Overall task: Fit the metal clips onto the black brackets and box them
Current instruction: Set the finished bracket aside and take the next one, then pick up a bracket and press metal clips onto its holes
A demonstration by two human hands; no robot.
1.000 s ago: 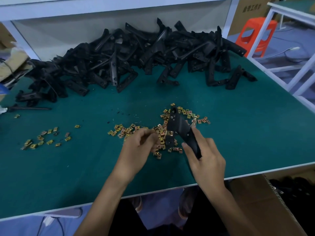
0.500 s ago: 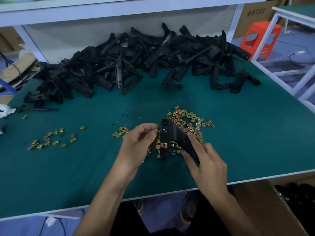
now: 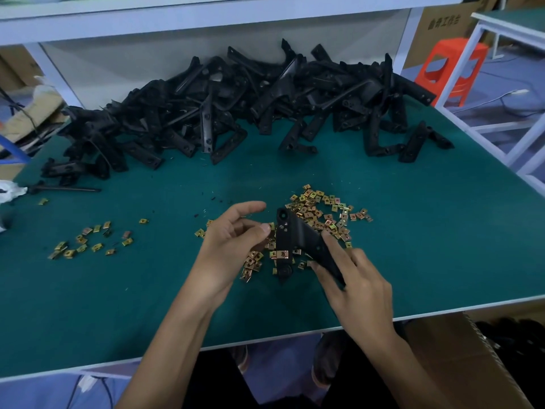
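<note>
Right hand [image 3: 356, 278]: I grip one black bracket [image 3: 298, 237] by its lower arm, my forefinger laid along its top and my thumb underneath.
Bracket: tilted, lifted over the loose clips [image 3: 321, 211], its upright arm towards my left hand.
Fitted clip [image 3: 280, 254]: one brass-coloured clip sits across the bracket's upright arm, near its lower end.
Left hand [image 3: 236, 240]: just beside the bracket, fingers loosely curled and forefinger stretched out. A clip shows at my thumb tip, but I cannot tell whether I am pinching it.
Loose clips: strewn on the green tabletop [image 3: 413, 231], under and behind the bracket.
Smaller scatter [image 3: 85, 240]: more clips, well apart to my left.
Bracket heap [image 3: 236, 107]: a long pile of black brackets along the far side of the tabletop.
Cardboard box [image 3: 442, 349]: below the near edge, to my right.
</note>
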